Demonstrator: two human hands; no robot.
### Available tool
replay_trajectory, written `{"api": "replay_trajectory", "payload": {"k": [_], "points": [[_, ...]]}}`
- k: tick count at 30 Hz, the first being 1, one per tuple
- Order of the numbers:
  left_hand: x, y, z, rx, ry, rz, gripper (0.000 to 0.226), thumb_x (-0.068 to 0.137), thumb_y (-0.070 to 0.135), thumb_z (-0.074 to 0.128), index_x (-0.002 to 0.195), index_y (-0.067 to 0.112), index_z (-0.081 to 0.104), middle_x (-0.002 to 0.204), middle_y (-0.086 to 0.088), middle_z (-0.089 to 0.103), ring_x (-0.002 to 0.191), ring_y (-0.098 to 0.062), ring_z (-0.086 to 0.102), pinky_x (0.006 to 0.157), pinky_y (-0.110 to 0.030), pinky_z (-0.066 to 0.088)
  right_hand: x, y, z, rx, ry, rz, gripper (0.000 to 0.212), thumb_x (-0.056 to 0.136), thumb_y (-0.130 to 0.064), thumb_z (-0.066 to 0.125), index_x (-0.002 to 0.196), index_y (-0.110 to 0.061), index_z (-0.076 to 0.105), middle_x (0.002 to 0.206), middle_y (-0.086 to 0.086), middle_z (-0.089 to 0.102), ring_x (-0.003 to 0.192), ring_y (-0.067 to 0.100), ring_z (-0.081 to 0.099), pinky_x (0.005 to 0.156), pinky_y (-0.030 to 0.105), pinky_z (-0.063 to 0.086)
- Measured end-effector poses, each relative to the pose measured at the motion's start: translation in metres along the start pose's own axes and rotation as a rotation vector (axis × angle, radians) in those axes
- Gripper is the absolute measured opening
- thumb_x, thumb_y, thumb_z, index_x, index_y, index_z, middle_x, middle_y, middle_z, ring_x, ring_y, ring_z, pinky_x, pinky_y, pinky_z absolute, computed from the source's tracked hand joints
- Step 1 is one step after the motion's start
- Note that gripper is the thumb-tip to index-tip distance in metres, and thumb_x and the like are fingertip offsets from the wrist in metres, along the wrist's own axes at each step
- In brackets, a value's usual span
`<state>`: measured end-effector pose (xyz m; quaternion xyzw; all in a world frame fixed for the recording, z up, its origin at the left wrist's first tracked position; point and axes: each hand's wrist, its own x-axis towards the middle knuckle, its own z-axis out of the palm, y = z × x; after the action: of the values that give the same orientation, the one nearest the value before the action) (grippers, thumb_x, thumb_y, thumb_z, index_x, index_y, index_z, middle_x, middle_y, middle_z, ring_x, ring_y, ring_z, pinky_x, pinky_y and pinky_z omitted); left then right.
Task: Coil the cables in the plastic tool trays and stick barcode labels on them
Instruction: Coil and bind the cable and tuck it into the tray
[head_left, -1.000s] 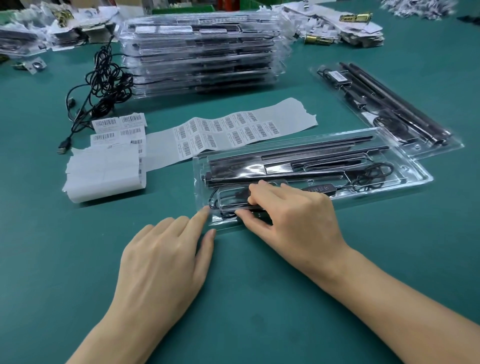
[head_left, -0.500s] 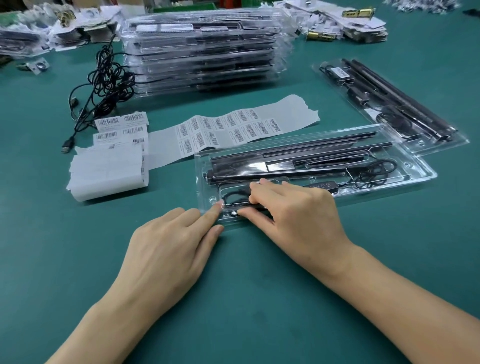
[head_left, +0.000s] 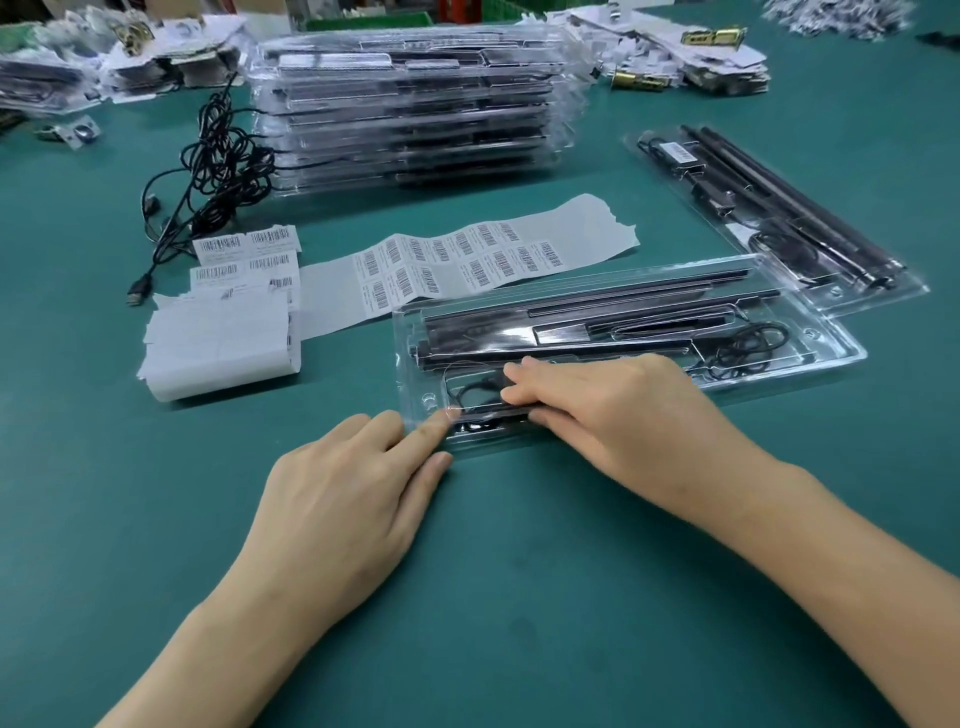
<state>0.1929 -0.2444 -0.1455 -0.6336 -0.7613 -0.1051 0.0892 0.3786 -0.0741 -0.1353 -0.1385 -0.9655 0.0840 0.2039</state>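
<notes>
A clear plastic tool tray (head_left: 810, 358) lies across the middle of the green table, holding black tools and a thin black cable (head_left: 748, 345). My right hand (head_left: 618, 410) lies over the tray's near left pocket, its fingers pressing down on a coiled black cable (head_left: 475, 397) there. My left hand (head_left: 353, 499) rests flat on the table, its index fingertip touching the tray's near left corner. A strip of barcode labels (head_left: 457, 262) lies just behind the tray.
A second filled tray (head_left: 769, 218) with a label sits at the right. A tall stack of trays (head_left: 410, 104) stands at the back, a tangle of loose black cables (head_left: 218, 171) to its left. Folded label backing paper (head_left: 218, 343) lies at left. Paper clutter lines the far edge.
My left hand has slid right, its index fingertip now on the tray's corner. My right hand keeps pressing the coiled cable, barely moved.
</notes>
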Motion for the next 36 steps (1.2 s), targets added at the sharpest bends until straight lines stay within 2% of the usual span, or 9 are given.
{"api": "replay_trajectory", "payload": {"k": [6,10,14,17,20,24,28,32,36], "points": [[0.000,0.004,-0.001,-0.009,0.017,0.021,0.045,0.102,0.041,0.037,0.132,0.027,0.068,0.071,0.008,0.053,0.066,-0.021,0.062,0.045,-0.031,0.041,0.010,0.012,-0.013,-0.033,-0.103,-0.113,0.020,0.097,-0.017,0.070,0.116,-0.018,0.074,0.119,-0.007,0.076,0.095,0.021,0.077,0.066,0.041,0.061],[-0.003,0.006,0.002,0.044,0.217,0.110,0.032,0.102,0.033,0.050,0.105,0.019,0.079,0.058,0.005,0.049,0.049,-0.023,0.053,0.044,-0.030,0.039,0.010,0.015,-0.014,-0.061,-0.123,-0.156,0.018,0.101,-0.025,0.065,0.117,-0.021,0.072,0.116,-0.008,0.076,0.088,0.024,0.077,0.064,0.040,0.059],[0.007,0.008,-0.002,0.034,0.385,0.185,0.013,0.096,0.029,0.066,0.095,0.020,0.075,0.076,0.000,0.056,0.070,-0.025,0.055,0.059,-0.040,0.046,0.008,0.014,-0.011,-0.124,-0.160,-0.168,0.025,0.107,-0.024,0.046,0.119,-0.020,0.068,0.114,-0.002,0.075,0.088,0.029,0.074,0.066,0.042,0.058],[0.033,0.003,-0.003,-0.040,0.185,0.170,0.036,0.090,0.037,0.073,0.121,0.019,0.069,0.115,-0.006,0.061,0.104,-0.030,0.059,0.085,-0.045,0.051,0.009,0.013,-0.006,-0.232,-0.176,-0.179,0.032,0.108,-0.023,0.031,0.119,-0.023,0.061,0.115,-0.003,0.070,0.091,0.026,0.071,0.069,0.041,0.055],[0.055,0.001,-0.012,-0.124,-0.075,0.180,0.042,0.091,0.053,0.058,0.126,0.031,0.067,0.129,0.003,0.060,0.113,-0.025,0.062,0.089,-0.042,0.054,0.009,0.013,-0.007,-0.252,-0.171,-0.183,0.027,0.105,-0.017,0.042,0.119,-0.023,0.064,0.111,-0.006,0.071,0.082,0.026,0.069,0.061,0.041,0.053],[0.061,-0.002,-0.016,-0.148,-0.138,0.197,0.042,0.091,0.059,0.047,0.126,0.042,0.064,0.122,0.014,0.061,0.108,-0.021,0.065,0.078,-0.044,0.056,0.009,0.014,-0.012,-0.190,-0.188,-0.181,0.023,0.102,-0.012,0.057,0.121,-0.020,0.067,0.114,-0.001,0.072,0.090,0.028,0.071,0.063,0.042,0.056],[0.063,0.003,-0.020,-0.085,-0.084,0.221,0.034,0.089,0.055,0.058,0.119,0.042,0.066,0.112,0.014,0.065,0.087,-0.025,0.068,0.065,-0.038,0.053,0.021,0.013,-0.023,-0.256,-0.157,-0.219,0.025,0.093,-0.029,0.071,0.114,-0.016,0.069,0.111,0.000,0.072,0.109,0.028,0.066,0.085,0.046,0.055],[0.071,0.014,-0.023,0.107,-0.088,0.218,0.031,0.092,0.054,0.058,0.120,0.042,0.055,0.108,0.010,0.063,0.089,-0.025,0.067,0.059,-0.031,0.035,0.026,0.006,-0.024,-0.331,-0.195,-0.159,0.025,0.090,-0.035,0.070,0.106,-0.017,0.064,0.085,-0.002,0.067,0.075,0.031,0.066,0.055,0.036,0.044],[0.078,0.020,-0.021,0.227,-0.140,0.243,0.025,0.096,0.047,0.053,0.117,0.032,0.050,0.108,0.007,0.061,0.091,-0.026,0.065,0.062,-0.032,0.034,0.025,0.005,-0.021,-0.396,-0.241,-0.168,0.017,0.099,-0.030,0.052,0.108,-0.017,0.059,0.083,-0.001,0.062,0.067,0.033,0.062,0.052,0.034,0.033]]}}
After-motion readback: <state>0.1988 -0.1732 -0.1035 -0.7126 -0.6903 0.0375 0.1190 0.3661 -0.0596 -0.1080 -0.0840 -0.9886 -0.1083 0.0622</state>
